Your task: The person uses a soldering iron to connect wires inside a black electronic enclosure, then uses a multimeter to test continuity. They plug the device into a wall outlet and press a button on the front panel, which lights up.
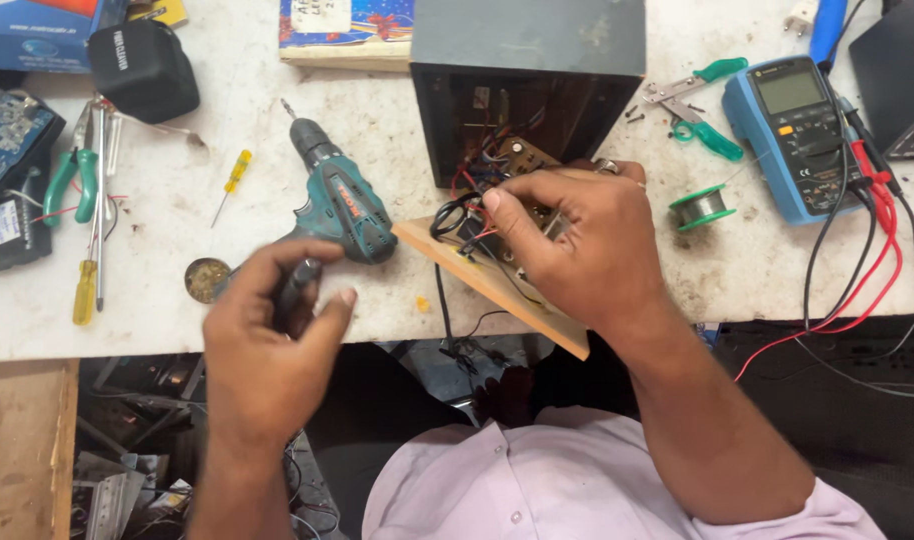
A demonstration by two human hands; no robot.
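Left hand (267, 340) curled around a dark tool handle (295, 285) beside the wooden board (497, 285); right hand (577, 240) pinches wires (457, 215) on it; tugging risks snapping joints.

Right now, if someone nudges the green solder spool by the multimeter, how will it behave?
The solder spool rests on a flange, so it would probably slide rather than roll. It looks small and nearly used up, so likely light. Its loose wire end may snag on the green-handled pliers nearby.
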